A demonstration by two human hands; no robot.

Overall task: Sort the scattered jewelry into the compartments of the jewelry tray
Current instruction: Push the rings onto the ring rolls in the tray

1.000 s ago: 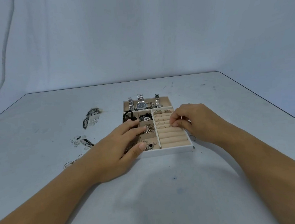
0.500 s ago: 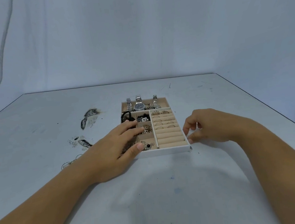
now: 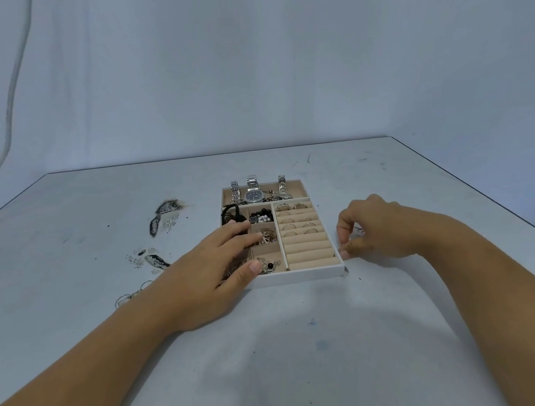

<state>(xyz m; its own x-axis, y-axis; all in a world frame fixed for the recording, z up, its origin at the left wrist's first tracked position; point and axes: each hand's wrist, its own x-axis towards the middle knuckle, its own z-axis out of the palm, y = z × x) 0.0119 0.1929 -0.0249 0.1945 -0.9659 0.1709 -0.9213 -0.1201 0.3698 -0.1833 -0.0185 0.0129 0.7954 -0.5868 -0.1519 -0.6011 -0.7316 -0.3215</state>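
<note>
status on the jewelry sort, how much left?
Mostly done: watches fill the back slot of the tray, and rings sit in the upper rolls. Left hand rests on the tray; right hand reaches beside it, apparently for a small ring. Loose hoops remain at left.

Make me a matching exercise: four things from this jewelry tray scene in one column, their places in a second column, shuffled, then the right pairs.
Things:
1. watches
2. rings
3. left hand
4. right hand

Places:
A. on the table just past the jewelry tray's right edge
B. slotted in the padded rolls, tray's right section
C. in the long compartment at the tray's far end
D. resting over the tray's left compartments

Pairs: 1-C, 2-B, 3-D, 4-A
</note>
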